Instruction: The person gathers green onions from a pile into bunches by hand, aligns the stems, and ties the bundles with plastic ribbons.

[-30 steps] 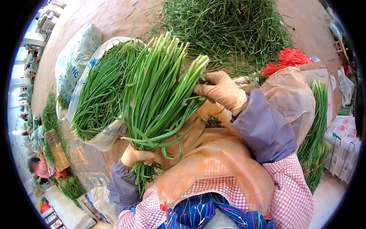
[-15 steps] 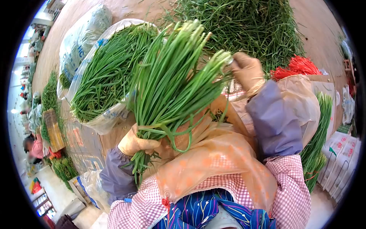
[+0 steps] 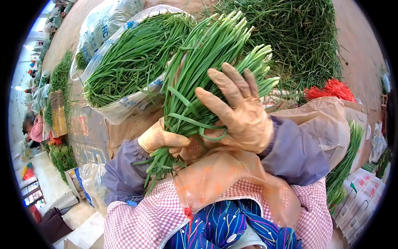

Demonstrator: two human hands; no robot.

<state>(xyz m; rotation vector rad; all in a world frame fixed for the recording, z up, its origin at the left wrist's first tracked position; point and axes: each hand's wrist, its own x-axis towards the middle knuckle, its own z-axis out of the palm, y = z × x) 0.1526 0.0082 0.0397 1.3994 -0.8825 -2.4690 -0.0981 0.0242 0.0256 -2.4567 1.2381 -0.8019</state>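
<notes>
My left hand [image 3: 163, 140], in a tan glove, is wrapped round the leafy end of a bunch of garlic chives [image 3: 197, 70]. The pale cut ends point up and away to the right, and some leaf tips hang below the fist. Gloved as well, my right hand [image 3: 240, 112] lies against the right side of the bunch with its fingers spread. A loose leaf loops across the stems between the two hands. Behind the bunch, at the left, stands an open plastic bag [image 3: 132, 62] packed with more green chives.
A large heap of loose green leaves [image 3: 294, 37] lies at the back. Red ties [image 3: 331, 90] are at the right, above more chives [image 3: 346, 162] and a white package [image 3: 362, 203]. A filled bag [image 3: 110, 27] stands at the back left. A person [image 3: 35, 128] is far left.
My right hand has left the cut ends and come down and left onto the side of the bunch, its fingers now spread. My left hand keeps its hold. The camera view has shifted slightly.
</notes>
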